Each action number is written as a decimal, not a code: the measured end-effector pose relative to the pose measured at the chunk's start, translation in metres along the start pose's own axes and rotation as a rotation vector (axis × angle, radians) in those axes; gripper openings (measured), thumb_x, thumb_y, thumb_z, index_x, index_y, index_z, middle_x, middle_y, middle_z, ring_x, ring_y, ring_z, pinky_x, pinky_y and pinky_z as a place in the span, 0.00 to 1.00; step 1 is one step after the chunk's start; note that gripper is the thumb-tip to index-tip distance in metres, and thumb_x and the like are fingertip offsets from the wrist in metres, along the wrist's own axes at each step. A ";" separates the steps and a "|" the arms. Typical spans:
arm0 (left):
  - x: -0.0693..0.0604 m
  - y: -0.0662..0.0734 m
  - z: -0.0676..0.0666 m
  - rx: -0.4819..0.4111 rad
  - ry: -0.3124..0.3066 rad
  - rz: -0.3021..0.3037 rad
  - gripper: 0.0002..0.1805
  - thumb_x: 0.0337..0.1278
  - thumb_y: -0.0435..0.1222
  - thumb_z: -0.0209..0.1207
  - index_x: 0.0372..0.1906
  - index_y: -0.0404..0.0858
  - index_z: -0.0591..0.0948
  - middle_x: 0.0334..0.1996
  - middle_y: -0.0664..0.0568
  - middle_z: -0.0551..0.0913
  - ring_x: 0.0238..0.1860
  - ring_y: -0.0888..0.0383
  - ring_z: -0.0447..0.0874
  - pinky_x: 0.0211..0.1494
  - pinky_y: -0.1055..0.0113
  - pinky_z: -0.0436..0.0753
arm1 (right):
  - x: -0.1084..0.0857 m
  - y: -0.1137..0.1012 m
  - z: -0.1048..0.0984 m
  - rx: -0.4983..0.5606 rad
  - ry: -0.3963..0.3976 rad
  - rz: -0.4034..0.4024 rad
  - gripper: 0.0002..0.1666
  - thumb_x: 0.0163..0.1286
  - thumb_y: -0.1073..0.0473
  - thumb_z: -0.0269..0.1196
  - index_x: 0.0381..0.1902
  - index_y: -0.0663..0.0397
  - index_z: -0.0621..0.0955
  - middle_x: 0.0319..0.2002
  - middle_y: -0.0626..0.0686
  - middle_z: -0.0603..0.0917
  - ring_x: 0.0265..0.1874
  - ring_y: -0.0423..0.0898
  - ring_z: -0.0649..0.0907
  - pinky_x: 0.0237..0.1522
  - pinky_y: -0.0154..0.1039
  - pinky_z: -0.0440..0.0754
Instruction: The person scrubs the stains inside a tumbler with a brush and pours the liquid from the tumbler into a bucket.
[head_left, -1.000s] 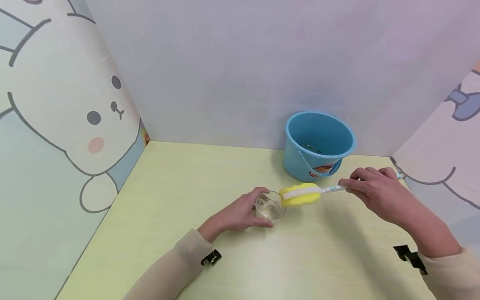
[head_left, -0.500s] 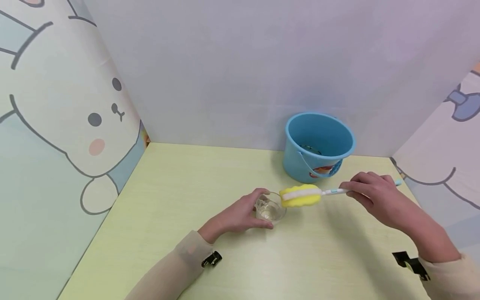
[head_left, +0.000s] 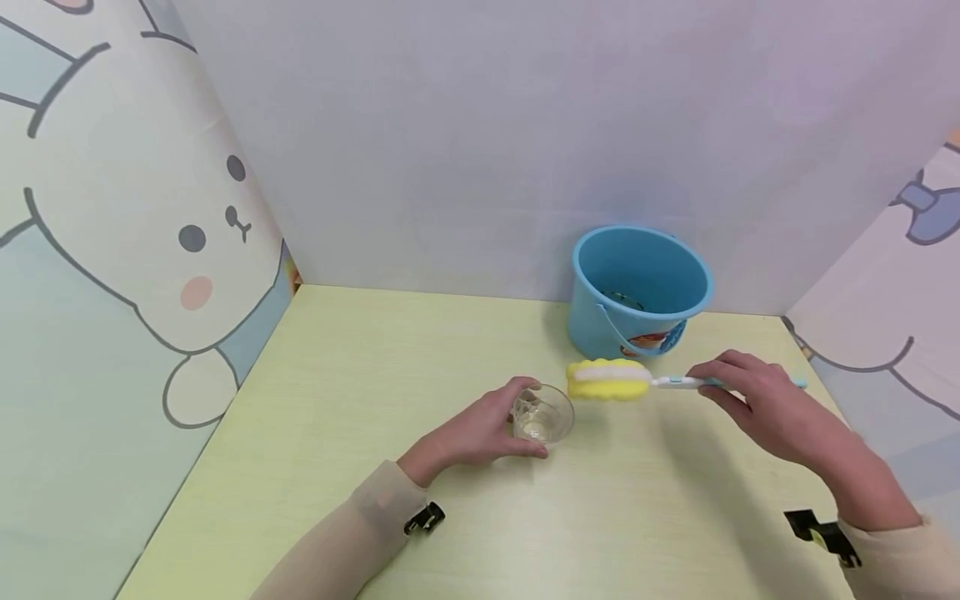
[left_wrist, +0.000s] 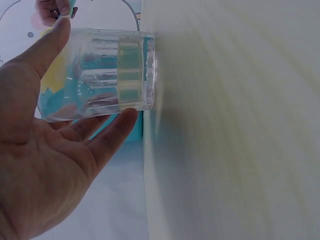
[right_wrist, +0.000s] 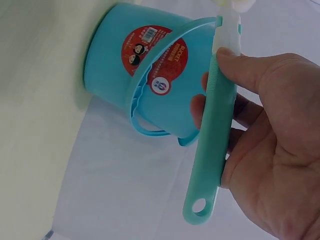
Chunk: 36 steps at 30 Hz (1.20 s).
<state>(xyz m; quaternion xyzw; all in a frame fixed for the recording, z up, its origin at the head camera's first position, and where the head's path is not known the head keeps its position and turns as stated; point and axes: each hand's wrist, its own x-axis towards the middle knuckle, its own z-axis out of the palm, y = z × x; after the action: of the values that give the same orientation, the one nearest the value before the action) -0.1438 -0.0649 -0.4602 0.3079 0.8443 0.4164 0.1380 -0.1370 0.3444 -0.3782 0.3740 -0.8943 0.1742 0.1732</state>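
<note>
Teal-handled brush [right_wrist: 215, 125]: right hand [head_left: 776, 408] is grasping it, thumb lying along the handle.
Clear cup [head_left: 546, 415]: left hand [head_left: 487, 427] is gripping it by the sides; it is standing upright on the pale surface [head_left: 375, 367].
Yellow sponge head [head_left: 609, 390]: is hovering at the brush's far end, pointing toward the cup, near its rim.
Blue bucket [head_left: 596, 327]: is standing behind the brush, red label showing; something inside is lying too unclear to name.
Printed sheet [head_left: 150, 258]: is hanging along the left side.
</note>
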 end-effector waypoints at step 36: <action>0.000 0.001 0.000 0.002 -0.003 -0.026 0.52 0.55 0.54 0.79 0.79 0.45 0.63 0.64 0.49 0.80 0.64 0.58 0.78 0.69 0.59 0.76 | -0.017 0.002 0.056 0.119 -0.281 0.359 0.15 0.69 0.71 0.70 0.51 0.52 0.86 0.42 0.44 0.85 0.39 0.41 0.82 0.42 0.44 0.86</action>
<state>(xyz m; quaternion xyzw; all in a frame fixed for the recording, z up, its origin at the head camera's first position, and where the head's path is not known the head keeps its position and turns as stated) -0.1434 -0.0641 -0.4597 0.2976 0.8484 0.4133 0.1445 -0.1376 0.3314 -0.4348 0.2390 -0.9500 0.2009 -0.0093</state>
